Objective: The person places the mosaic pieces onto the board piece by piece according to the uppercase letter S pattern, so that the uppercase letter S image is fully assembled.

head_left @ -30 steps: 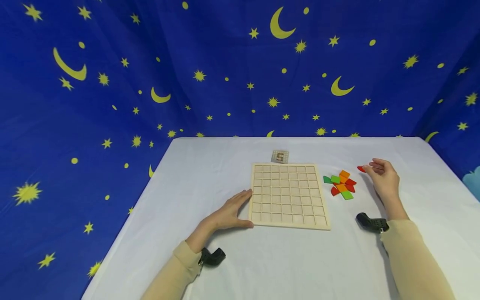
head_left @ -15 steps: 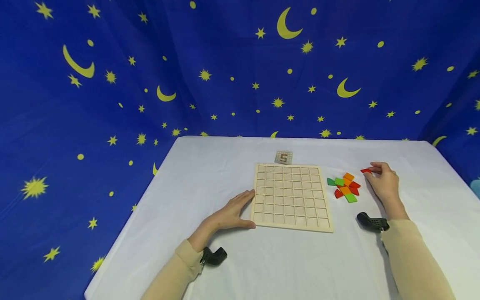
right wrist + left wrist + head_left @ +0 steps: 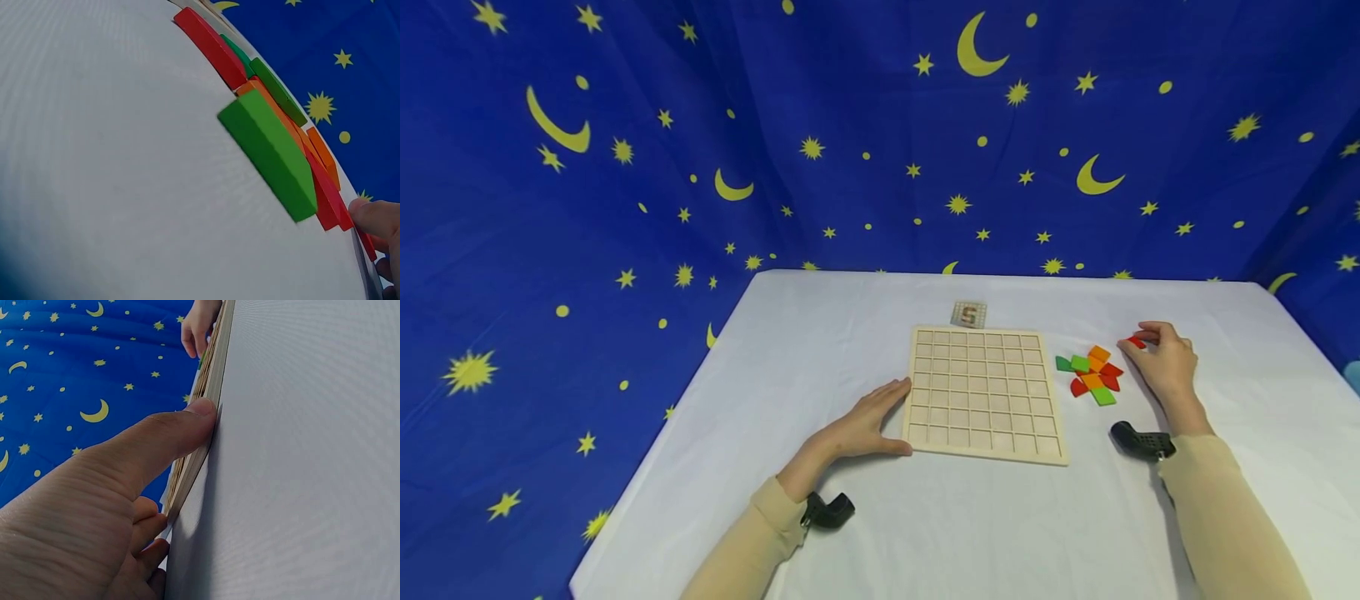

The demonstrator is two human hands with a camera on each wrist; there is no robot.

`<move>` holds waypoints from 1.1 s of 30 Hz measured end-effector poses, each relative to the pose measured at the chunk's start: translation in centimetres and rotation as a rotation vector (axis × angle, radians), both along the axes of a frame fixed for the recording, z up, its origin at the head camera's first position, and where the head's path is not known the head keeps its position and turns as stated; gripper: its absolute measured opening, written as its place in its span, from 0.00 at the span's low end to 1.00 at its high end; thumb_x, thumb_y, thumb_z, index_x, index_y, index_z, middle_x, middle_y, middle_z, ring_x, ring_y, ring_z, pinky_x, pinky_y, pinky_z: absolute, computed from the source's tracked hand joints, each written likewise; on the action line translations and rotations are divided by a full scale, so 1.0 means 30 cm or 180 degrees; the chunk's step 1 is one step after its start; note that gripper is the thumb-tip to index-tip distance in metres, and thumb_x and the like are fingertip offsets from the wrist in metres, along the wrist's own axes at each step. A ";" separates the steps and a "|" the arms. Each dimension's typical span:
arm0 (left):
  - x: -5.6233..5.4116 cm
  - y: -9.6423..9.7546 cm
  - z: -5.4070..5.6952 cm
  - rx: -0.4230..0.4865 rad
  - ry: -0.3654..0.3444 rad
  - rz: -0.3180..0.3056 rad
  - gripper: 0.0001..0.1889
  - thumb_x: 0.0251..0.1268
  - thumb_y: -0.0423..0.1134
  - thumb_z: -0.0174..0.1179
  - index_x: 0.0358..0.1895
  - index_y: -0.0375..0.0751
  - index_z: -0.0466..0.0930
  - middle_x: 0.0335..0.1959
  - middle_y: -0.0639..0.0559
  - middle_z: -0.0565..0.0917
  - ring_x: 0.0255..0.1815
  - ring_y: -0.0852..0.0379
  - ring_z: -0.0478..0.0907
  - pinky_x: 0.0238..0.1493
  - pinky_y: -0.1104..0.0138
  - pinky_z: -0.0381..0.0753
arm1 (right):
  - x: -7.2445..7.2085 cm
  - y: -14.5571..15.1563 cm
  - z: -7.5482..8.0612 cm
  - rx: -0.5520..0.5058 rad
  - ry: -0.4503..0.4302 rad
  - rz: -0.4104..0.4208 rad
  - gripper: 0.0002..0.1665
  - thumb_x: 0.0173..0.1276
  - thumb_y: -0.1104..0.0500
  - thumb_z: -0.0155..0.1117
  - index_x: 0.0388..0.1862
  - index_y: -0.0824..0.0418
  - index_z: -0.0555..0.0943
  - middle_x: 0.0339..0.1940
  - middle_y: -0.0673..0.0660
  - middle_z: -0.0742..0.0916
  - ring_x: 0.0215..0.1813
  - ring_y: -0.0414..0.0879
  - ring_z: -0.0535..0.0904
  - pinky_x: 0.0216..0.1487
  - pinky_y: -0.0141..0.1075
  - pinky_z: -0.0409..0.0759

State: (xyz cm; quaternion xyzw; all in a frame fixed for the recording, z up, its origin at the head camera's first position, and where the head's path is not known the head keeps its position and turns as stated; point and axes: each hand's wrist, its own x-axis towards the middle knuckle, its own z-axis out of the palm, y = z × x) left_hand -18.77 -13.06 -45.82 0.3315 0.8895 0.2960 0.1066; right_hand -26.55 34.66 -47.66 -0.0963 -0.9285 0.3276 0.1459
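My left hand (image 3: 859,432) rests along the left side of a pale wooden grid board (image 3: 977,392), thumb at the near left corner and straight fingers along the edge. In the left wrist view, the thumb (image 3: 178,430) touches the board's rim. Right of the board, my right hand (image 3: 1167,365) pinches a small red piece (image 3: 1137,342) between thumb and fingers, close over the table. Nearer the board lies a loose pile of flat coloured pieces (image 3: 1092,381): red, orange, light green and dark green. A light green piece (image 3: 272,156) stands out in the right wrist view.
Behind the board lies a small square card (image 3: 969,314) with a brown S- or 5-like figure on a grid. A white cloth covers the table (image 3: 820,333). A blue curtain (image 3: 850,100) with yellow stars and moons hangs at the back and sides.
The red piece has turned in my right hand and sits deeper between thumb and fingers. The head view has shifted slightly. My left hand stays at the board's edge.
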 end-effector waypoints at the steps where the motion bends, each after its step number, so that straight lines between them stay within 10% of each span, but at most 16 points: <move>1: 0.000 0.000 0.000 -0.0005 -0.0002 -0.0003 0.53 0.51 0.52 0.70 0.74 0.34 0.48 0.74 0.42 0.53 0.74 0.46 0.47 0.71 0.54 0.48 | -0.001 -0.001 0.000 0.0018 0.0002 -0.0004 0.31 0.68 0.55 0.60 0.62 0.74 0.65 0.53 0.74 0.77 0.55 0.68 0.62 0.58 0.59 0.54; 33: 0.000 0.001 0.001 -0.0010 -0.0075 0.0034 0.53 0.51 0.52 0.70 0.74 0.35 0.47 0.74 0.44 0.52 0.74 0.48 0.46 0.71 0.54 0.47 | 0.014 0.012 -0.009 -0.0030 0.0037 0.0312 0.31 0.69 0.54 0.58 0.63 0.72 0.63 0.56 0.74 0.74 0.59 0.69 0.60 0.62 0.62 0.50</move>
